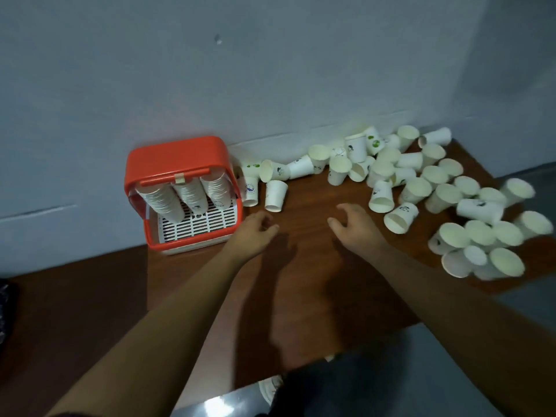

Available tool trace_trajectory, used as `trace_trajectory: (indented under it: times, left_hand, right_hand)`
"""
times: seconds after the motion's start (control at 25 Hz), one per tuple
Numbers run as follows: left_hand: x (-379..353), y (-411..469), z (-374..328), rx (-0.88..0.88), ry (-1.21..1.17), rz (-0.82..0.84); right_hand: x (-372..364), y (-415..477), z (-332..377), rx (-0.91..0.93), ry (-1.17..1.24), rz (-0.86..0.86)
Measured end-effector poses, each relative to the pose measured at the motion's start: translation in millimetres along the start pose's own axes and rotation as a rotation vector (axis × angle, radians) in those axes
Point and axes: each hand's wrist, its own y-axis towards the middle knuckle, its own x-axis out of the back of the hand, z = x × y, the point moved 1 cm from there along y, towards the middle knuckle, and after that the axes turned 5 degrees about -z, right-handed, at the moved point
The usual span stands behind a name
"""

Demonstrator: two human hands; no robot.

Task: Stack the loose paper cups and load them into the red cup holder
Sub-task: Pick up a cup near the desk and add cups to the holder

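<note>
Red cup holder [180,164] holds stacks; loose cups [421,188] beside empty hands [304,225]

The cup holder [177,152] left of the left hand [255,231] is orange-red, its grid [204,222] white; cups [381,195] right of the right hand [355,227] are white, some green-spotted.

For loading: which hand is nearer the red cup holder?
Left. The left hand is just right of the red cup holder; the right hand is farther right, near the loose cups.
</note>
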Motion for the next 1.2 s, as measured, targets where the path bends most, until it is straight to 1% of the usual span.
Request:
trace_trajectory:
  times: [0.08,0.2,0.36,0.52,0.64,0.76,0.84,0.92,1.0,1.08,1.12,1.2]
  left_hand:
    - [-26.4,-11.9,-32.8,-0.032,0.019,0.025]
    - [-85.7,-45.3,-88.6,-0.093,0.062,0.110]
    - [-164.8,-100.1,-147.6,-0.133,0.064,0.191]
    - [-224.7,-136.6,-173.7,-0.166,0.065,0.318]
    - [-254.1,-146.6,-180.0,-0.177,0.052,0.435]
    - [-283.1,-142.4,-157.9,-0.190,0.083,0.565]
    - [-310.9,-136.2,-127.5,-0.218,0.129,0.642]
    - [-341.8,-131.5,-86.4,-0.217,0.170,0.677]
    - [-378.3,-127.0,-39.7,-0.169,0.201,0.725]
    - [-418.5,-120.8,8.9,-0.058,0.201,0.774]
    - [-443.7,-115.8,37.0,-0.007,0.207,0.779]
    - [-496.0,-102.7,94.1,0.010,0.261,0.755]
  right_hand:
    - [26.7,-26.4,-37.7,-0.038,0.023,-0.028]
    - [67.6,-82.5,-109.1,-0.126,0.051,-0.110]
    - [101.0,-166.7,-205.0,-0.245,0.069,-0.181]
    - [113.7,-224.3,-262.9,-0.353,0.123,-0.215]
    - [104.2,-251.2,-291.3,-0.423,0.154,-0.255]
    - [67.4,-262.8,-313.8,-0.536,0.201,-0.285]
    - [28.4,-261.6,-330.3,-0.565,0.217,-0.313]
    - [-20.4,-257.4,-352.8,-0.590,0.250,-0.305]
    - [-72.4,-250.5,-381.4,-0.627,0.287,-0.267]
    - [-124.6,-242.5,-413.7,-0.630,0.301,-0.222]
    - [-154.1,-236.4,-433.1,-0.638,0.313,-0.194]
    - [-213.1,-225.5,-473.2,-0.678,0.294,-0.175]
